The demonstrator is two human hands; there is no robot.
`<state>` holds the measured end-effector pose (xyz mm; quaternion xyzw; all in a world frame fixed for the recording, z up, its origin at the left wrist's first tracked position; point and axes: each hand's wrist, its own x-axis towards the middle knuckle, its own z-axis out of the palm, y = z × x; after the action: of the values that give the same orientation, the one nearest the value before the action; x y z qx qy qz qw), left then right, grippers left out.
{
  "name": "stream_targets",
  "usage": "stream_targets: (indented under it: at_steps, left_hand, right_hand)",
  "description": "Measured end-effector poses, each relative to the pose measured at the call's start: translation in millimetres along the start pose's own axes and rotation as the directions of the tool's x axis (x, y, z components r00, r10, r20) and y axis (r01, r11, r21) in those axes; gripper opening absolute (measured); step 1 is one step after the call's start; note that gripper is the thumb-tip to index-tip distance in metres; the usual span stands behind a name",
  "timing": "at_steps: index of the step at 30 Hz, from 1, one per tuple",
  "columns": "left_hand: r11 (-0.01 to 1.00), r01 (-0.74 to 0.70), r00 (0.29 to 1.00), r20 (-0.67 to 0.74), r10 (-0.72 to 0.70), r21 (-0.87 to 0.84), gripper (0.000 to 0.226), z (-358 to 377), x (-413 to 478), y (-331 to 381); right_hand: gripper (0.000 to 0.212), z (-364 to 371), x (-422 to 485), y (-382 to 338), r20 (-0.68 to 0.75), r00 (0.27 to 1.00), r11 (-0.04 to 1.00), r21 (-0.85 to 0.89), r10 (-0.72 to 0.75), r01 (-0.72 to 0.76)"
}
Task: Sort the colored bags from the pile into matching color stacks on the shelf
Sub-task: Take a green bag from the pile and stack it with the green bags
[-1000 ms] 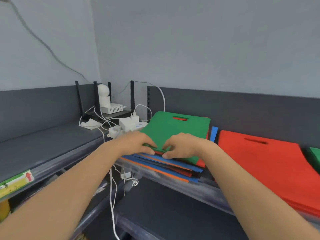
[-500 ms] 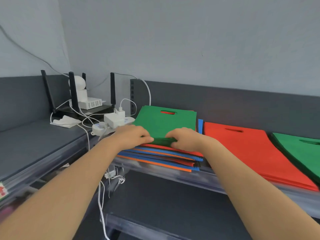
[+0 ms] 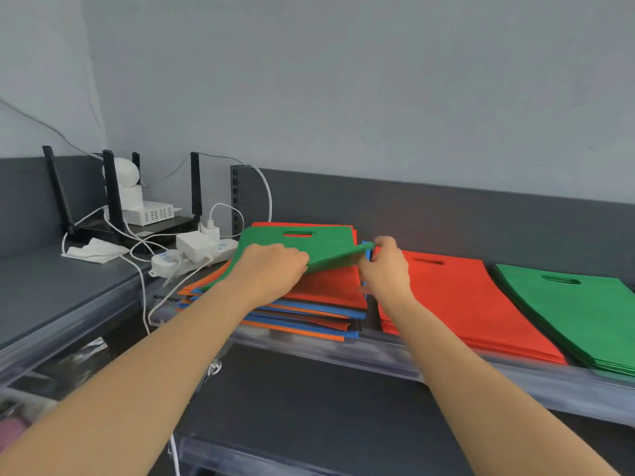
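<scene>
A mixed pile of bags (image 3: 309, 314) in red, blue and orange lies on the grey shelf (image 3: 395, 365). On top, a green bag (image 3: 330, 249) with a cut-out handle is lifted at its near edge. My left hand (image 3: 271, 269) grips that edge at the left, and my right hand (image 3: 386, 266) pinches its right corner. A red bag shows beneath the lifted edge. To the right lie a red stack (image 3: 460, 304) and a green stack (image 3: 584, 310).
At the left corner stand a black router with antennas (image 3: 113, 201), a white camera (image 3: 125, 173), a white power strip (image 3: 192, 259) with plugs and several white cables. A folded white cloth (image 3: 96, 252) lies nearby. A lower shelf (image 3: 309, 407) runs beneath.
Both hands have raised the green bag's near edge off the pile, uncovering a red bag. My right hand moved right to the corner. The view shifted right, showing more of the green stack.
</scene>
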<state>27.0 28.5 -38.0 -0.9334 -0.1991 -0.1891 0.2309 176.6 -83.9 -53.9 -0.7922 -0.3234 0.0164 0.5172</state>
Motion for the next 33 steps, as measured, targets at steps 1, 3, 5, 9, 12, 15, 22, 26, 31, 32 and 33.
stream_targets:
  at_steps: [1, 3, 5, 9, 12, 15, 22, 26, 31, 32, 33]
  left_hand:
    - [1.000, -0.020, 1.000, -0.001, 0.020, 0.004, 0.030, -4, -2, 3]
    - [0.996, -0.086, 0.995, 0.044, 0.087, -0.026, 0.031, -8, -7, 8]
    - [0.989, -0.112, 0.982, 0.145, 0.125, -0.098, 0.044, -8, -14, 11]
    - [0.889, 0.148, 0.947, 0.321, -0.002, -0.432, 0.074, -8, -20, 6]
    - [0.809, 0.249, 0.946, 0.314, -0.084, -0.533, 0.048, -5, -23, 5]
    - [0.786, 0.279, 0.947, 0.292, -0.132, -0.552, 0.028, -1, -24, 8]
    - [0.779, 0.446, 0.888, 0.329, -0.323, -0.441, 0.043, -11, 2, 36]
    - [0.697, 0.525, 0.848, 0.370, -0.380, -0.488, 0.054, -22, 26, 83]
    - [0.337, 0.542, 0.827, 0.418, -0.375, -0.770, 0.074, -42, 63, 167]
    - [0.278, 0.541, 0.822, 0.429, -0.374, -0.794, 0.073, -43, 71, 185]
    - [0.231, 0.544, 0.816, 0.445, -0.370, -0.807, 0.069, -46, 77, 203]
  right_hand:
    - [0.033, -6, 0, -3, 0.107, 0.974, 0.945, 0.240, 0.202, -0.223]
    - [0.041, -18, -4, -6, 0.404, 0.823, 0.660, 0.497, 0.398, -0.563]
    - [0.050, -25, -8, -3, 0.560, 0.721, 0.528, 0.500, 0.408, -0.687]
    - [0.032, -26, -11, 4, 0.624, 0.640, 0.502, 0.416, 0.448, -0.758]
    - [0.015, -23, -17, -6, 0.522, 0.692, 0.620, 0.342, 0.499, -0.706]
    - [0.030, -20, -23, -17, 0.442, 0.805, 0.714, 0.402, 0.397, -0.573]
    - [0.044, -71, -21, 13, 0.250, 0.931, 0.724, 0.585, 0.267, -0.365]
    - [0.040, -127, -21, 52, 0.127, 0.960, 0.741, 0.613, 0.251, -0.274]
    - [0.039, -218, -29, 102, 0.013, 0.964, 0.751, 0.624, 0.265, -0.215]
    - [0.039, -238, -30, 113, 0.000, 0.963, 0.755, 0.620, 0.270, -0.212]
    - [0.039, -257, -32, 123, -0.008, 0.961, 0.761, 0.613, 0.275, -0.213]
